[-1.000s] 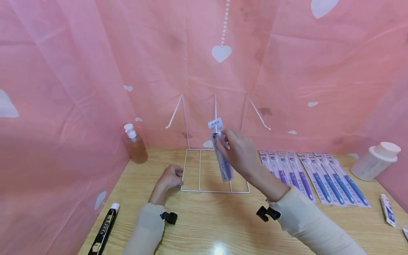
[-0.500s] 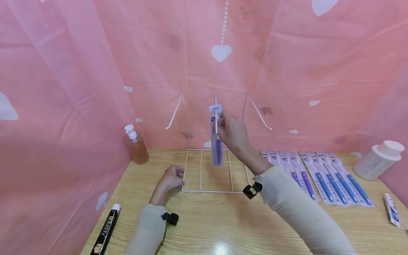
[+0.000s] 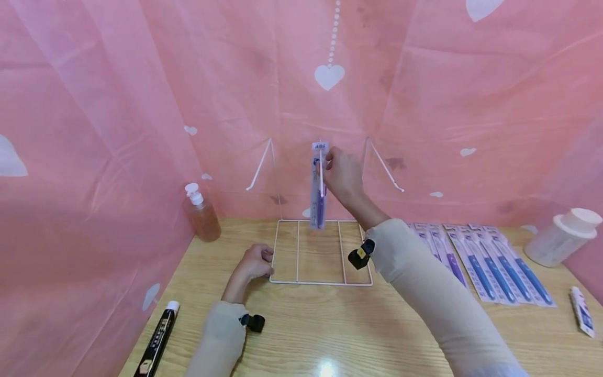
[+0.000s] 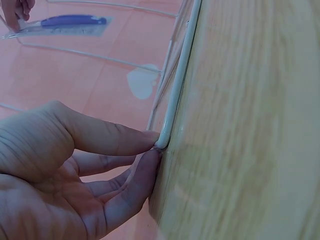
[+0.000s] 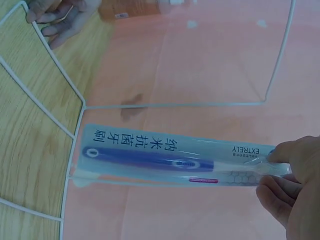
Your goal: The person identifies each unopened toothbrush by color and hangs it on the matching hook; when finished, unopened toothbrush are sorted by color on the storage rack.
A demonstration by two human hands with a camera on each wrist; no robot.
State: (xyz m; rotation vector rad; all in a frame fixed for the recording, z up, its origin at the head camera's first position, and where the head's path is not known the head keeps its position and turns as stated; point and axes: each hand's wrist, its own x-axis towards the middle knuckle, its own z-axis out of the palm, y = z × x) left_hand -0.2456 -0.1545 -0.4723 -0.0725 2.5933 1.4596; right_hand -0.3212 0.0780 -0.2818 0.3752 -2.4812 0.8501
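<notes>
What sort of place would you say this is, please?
Probably a small mock shop display on a wooden table: a white wire rack with hanging arms, packaged toothbrushes laid side by side, and pink heart-patterned cloth behind.

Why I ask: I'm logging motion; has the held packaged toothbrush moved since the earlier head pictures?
Yes: in the head view, the held toothbrush has moved up the picture, closer to the white heart above it.

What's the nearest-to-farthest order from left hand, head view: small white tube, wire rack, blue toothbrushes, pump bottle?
1. Wire rack: pinched by left hand
2. Pump bottle: back left
3. Blue toothbrushes: right, beyond rack
4. Small white tube: far right
</notes>
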